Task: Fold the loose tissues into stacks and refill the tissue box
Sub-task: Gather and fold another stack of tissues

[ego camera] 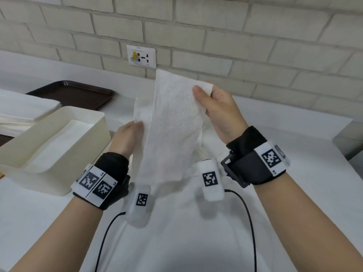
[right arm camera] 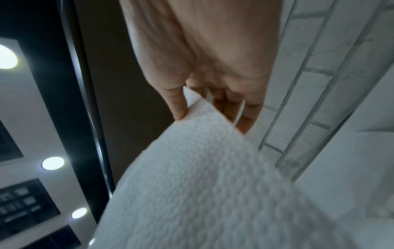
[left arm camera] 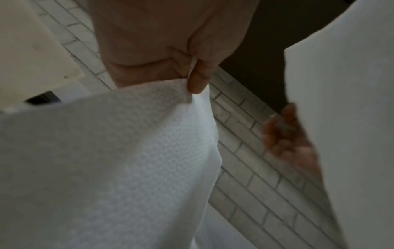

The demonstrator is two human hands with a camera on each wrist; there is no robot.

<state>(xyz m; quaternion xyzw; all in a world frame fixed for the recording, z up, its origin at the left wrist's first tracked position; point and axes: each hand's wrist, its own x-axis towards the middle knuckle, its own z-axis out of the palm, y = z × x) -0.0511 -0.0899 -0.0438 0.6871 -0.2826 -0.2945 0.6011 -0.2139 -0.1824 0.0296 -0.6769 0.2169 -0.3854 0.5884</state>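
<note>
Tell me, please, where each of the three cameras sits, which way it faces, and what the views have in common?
Head: worn on the head, looks down at the table; shows both forearms, left hand, right hand.
Left wrist: looks along the left hand, up at the brick wall.
Right wrist: looks along the right hand, toward ceiling lights.
All share the tissue.

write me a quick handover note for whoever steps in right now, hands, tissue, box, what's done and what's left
Left hand: pinches the lower left edge of the tissue.
Right hand: grip on its upper right edge, thumb in front.
The tissue hangs in the air between them, above the white table, partly folded lengthwise.
Tissue box: open, at left, white tissues already inside.
Flat tissues lie behind the box.
Left: finish this fold, stack it, put it in the box.
</note>
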